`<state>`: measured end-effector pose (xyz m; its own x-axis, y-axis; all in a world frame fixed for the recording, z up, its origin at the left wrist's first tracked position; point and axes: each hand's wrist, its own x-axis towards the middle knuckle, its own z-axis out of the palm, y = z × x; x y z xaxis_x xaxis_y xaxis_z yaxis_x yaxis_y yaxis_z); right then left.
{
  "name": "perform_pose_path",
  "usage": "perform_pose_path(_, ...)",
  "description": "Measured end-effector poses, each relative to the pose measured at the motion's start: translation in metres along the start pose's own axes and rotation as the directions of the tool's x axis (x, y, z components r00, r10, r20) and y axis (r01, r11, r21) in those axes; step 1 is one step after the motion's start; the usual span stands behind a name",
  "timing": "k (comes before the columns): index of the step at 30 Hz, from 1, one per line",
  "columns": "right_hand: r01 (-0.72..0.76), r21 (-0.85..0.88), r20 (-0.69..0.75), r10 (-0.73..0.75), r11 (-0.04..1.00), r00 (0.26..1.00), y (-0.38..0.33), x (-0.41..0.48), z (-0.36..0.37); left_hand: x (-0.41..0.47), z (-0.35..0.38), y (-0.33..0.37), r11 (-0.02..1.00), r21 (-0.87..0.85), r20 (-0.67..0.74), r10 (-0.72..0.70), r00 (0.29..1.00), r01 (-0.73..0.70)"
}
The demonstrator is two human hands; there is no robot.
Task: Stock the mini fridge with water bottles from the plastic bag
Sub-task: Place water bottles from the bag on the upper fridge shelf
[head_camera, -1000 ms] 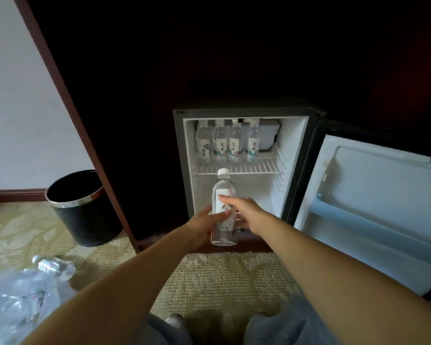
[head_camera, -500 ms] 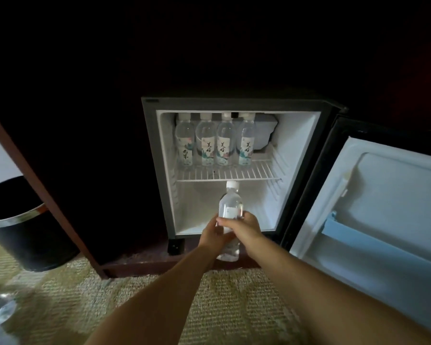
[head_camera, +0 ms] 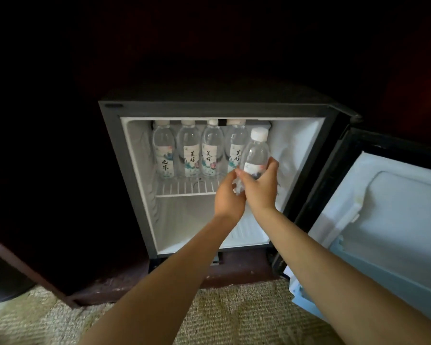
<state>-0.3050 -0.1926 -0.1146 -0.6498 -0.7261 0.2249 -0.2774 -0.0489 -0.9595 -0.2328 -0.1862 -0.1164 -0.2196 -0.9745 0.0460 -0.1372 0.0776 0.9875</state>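
Four bottles (head_camera: 199,155) stand on the fridge shelf (head_camera: 184,188); your left hand (head_camera: 228,199) and right hand (head_camera: 261,189) grip a fifth bottle (head_camera: 256,151) beside them.

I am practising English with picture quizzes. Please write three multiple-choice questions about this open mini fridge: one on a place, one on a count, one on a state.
1. Where do the standing bottles stand?
A) on the upper wire shelf
B) on the fridge floor
C) in the door rack

2. How many bottles stand there, not counting the held bottle?
A) two
B) four
C) six

3. In what state is the fridge door?
A) shut
B) open, swung to the right
C) removed

Answers:
1 A: the row rests on the wire shelf.
2 B: four labelled bottles stand side by side.
3 B: the door's pale inner side shows at the right, while the left hand and right hand hold the held bottle.
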Motion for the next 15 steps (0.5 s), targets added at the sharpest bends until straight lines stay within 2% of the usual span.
perform_pose_path(2,0.052,-0.001,-0.018,-0.052,0.999,0.999,-0.002,0.01,0.0,0.008,0.003,-0.002,1.0,0.028,-0.001,0.003,1.0,-0.003)
perform_pose_path(5,0.092,-0.018,0.031,-0.092,0.996,0.995,0.002,0.02,0.001,0.02,0.003,-0.011,0.998,0.064,0.062,-0.015,0.998,0.011)
perform_pose_path(12,0.091,0.042,0.03,-0.092,0.995,0.995,0.012,0.033,0.01,0.03,-0.003,-0.027,0.992,0.074,0.134,-0.116,0.984,0.107)
perform_pose_path(15,0.043,0.05,0.063,-0.047,0.998,0.997,0.013,0.043,0.014,0.032,-0.002,-0.027,0.988,0.042,0.164,-0.153,0.975,0.148)
